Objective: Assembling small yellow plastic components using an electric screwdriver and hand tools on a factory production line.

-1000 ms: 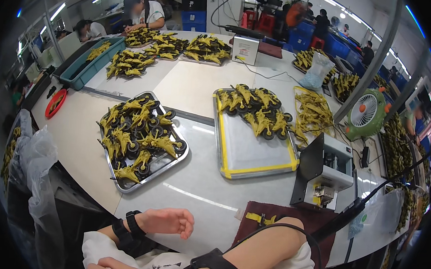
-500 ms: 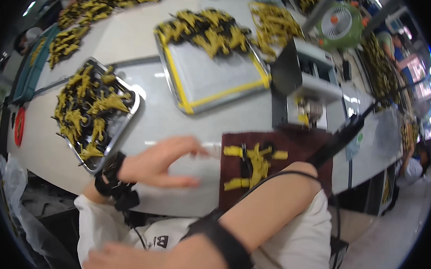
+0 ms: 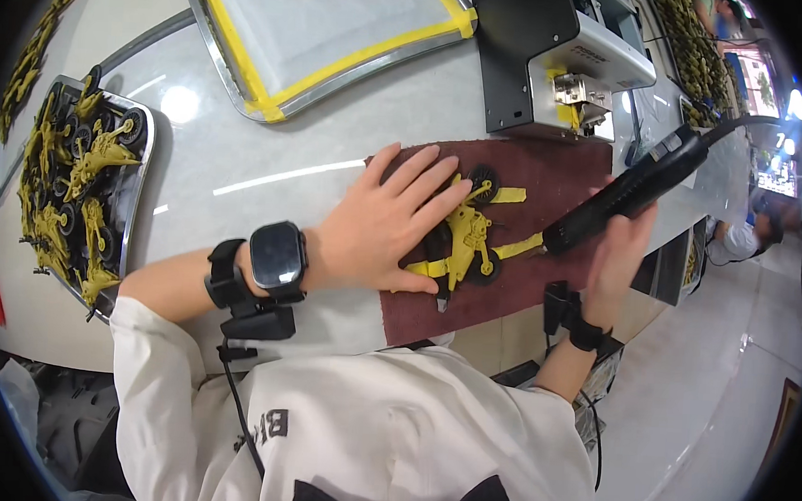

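Note:
A yellow toy motorcycle (image 3: 467, 240) with black wheels lies on its side on a maroon cloth (image 3: 433, 325), with yellow strips under or beside it. My left hand (image 3: 394, 218) rests flat with spread fingers on the cloth and the left part of the toy, hiding some of it. At the right edge of the cloth, my right hand (image 3: 620, 253) is against the underside of a slanted black powered screwdriver-like tool (image 3: 626, 194). Its fingers are blurred and partly behind the tool, so I cannot tell whether they grip it. The tool's end points down toward the toy.
A metal tray (image 3: 141, 182) piled with yellow toy motorcycles stands at the left. Behind the cloth are a yellow-taped frame tray (image 3: 337, 88) and a black and silver machine (image 3: 528, 85). A cable (image 3: 743, 123) runs from the tool to the right.
My left hand has come down from above the table onto the toy. My right hand has moved from low in front of my body to the black tool. The view has shifted.

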